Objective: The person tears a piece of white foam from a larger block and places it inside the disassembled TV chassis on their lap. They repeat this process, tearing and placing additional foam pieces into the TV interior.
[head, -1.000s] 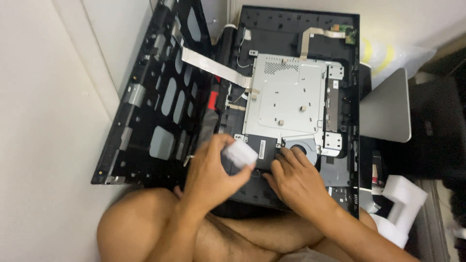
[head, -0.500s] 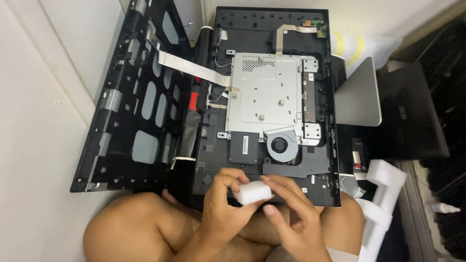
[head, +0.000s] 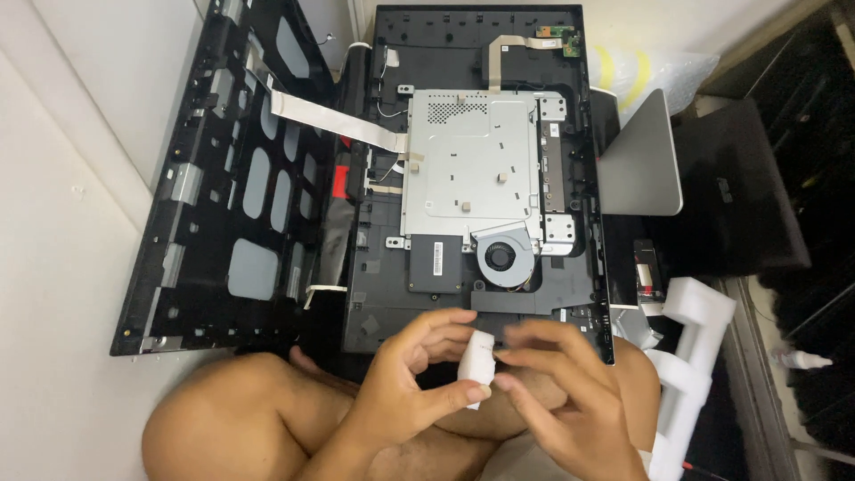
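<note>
My left hand (head: 411,379) and my right hand (head: 557,392) meet just above my lap, both pinching a small white folded piece (head: 476,361) between their fingertips. Just beyond them lies an opened all-in-one computer chassis (head: 570,294), black, with a silver metal shield plate (head: 472,169) and a round cooling fan (head: 500,258) exposed. A white flat ribbon cable (head: 329,118) runs from the chassis to a black perforated back panel (head: 214,187) lying tilted at the left.
A silver stand (head: 641,165) lies to the right of the chassis, with white foam blocks (head: 690,356) below it. A dark cabinet (head: 757,196) fills the right side. My bare knee (head: 223,419) sits at the lower left on the pale floor.
My hands have drawn back from the chassis toward my lap with the white piece, and now both hold it. The camera view has shifted, so the fan shows uncovered.
</note>
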